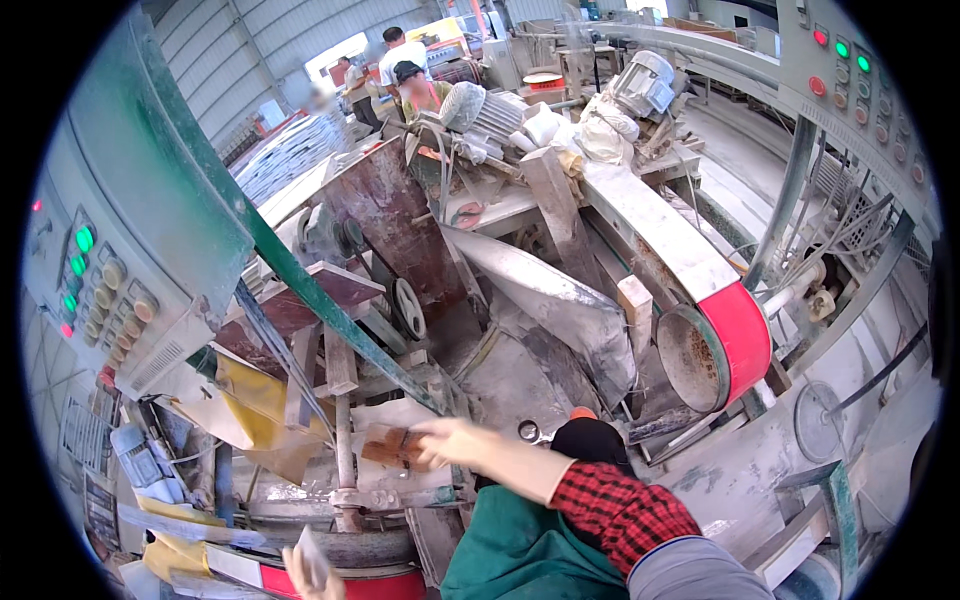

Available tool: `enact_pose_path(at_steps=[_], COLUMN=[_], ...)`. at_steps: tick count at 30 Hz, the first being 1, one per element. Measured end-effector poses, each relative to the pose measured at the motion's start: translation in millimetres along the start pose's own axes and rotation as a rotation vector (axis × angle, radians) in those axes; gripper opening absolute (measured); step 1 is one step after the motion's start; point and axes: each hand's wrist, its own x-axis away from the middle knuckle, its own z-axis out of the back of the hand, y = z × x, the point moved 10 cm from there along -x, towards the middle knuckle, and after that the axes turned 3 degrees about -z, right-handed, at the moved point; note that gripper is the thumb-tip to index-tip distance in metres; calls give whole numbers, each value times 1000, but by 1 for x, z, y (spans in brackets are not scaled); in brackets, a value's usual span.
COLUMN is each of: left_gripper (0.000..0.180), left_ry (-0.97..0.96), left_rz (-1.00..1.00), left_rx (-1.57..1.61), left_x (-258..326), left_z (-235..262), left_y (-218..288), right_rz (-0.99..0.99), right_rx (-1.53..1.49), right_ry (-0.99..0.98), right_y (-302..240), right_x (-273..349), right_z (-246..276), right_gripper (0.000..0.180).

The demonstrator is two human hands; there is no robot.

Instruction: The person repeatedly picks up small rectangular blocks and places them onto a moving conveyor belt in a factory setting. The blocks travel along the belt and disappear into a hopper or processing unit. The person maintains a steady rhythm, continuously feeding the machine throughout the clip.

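Note:
My right hand (448, 444) reaches left across my body at the end of a red-and-black checked sleeve (615, 510). Its fingertips meet the right edge of a brown, wood-like block (388, 448) by the bench; motion blur hides whether they grip it. Low in the view, my left hand (308, 578) is closed on a pale flat piece (314, 556), held upright beside a red and white belt (385, 586). A green apron (520, 550) covers my lap.
A control cabinet (130, 230) with lit buttons stands at left, another panel (855, 85) at upper right. A belt machine (735, 340) with a red belt end is to the right. Dusty motors (485, 110) sit ahead. Several people (405, 60) are in the background.

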Motion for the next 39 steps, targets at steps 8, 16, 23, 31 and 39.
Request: enact_pose_path(at_steps=[8,16,23,31,39], left_gripper=[65,61,53,52,51], left_ry=[-358,-467,-87,-19,-7], left_rz=[-672,-414,121,314,305], left_rx=[-333,-707,-1335,-1450,-1419], left_x=[-51,-85,-72,-57,-53], left_z=[-185,-98,99,125,125], left_y=[72,8,-85,-128,-138], right_rz=[255,735,567,191,-810], right_rx=[19,-204,-206,-277,1233], right_ry=[147,785,1554,1757,1410], right_y=[-55,-101,-101,-85,-102], right_x=[12,130,355,384,385], right_z=[-88,229,403,447,471], right_gripper=[57,77,62,46,35])
